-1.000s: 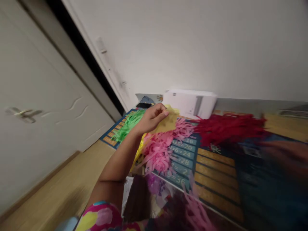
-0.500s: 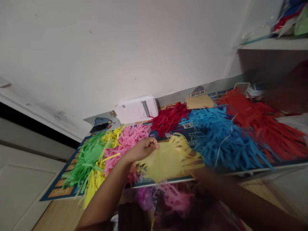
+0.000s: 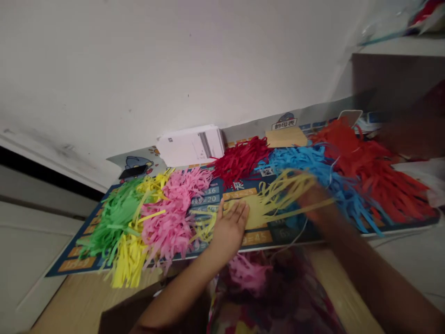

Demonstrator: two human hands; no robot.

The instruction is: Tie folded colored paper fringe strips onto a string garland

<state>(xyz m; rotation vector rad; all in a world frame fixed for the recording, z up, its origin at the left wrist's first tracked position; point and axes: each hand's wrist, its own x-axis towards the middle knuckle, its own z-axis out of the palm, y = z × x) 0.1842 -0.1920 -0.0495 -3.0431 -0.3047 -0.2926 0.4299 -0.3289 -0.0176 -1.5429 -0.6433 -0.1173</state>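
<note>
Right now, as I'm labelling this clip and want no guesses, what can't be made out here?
Head view:
Right hand: motion-blurred, partly behind the yellow fringed paper; grip unclear.
Mat print: mostly covered by paper heaps and the flat left hand.
Shelf clutter: blurred, cut off by the top right edge.
White box label: too small to read.

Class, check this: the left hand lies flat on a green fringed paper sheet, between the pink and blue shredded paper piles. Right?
No. The head view shows the left hand flat on a yellow fringed paper sheet, not green, between the pink shredded paper pile and the blue shredded paper pile.
</note>
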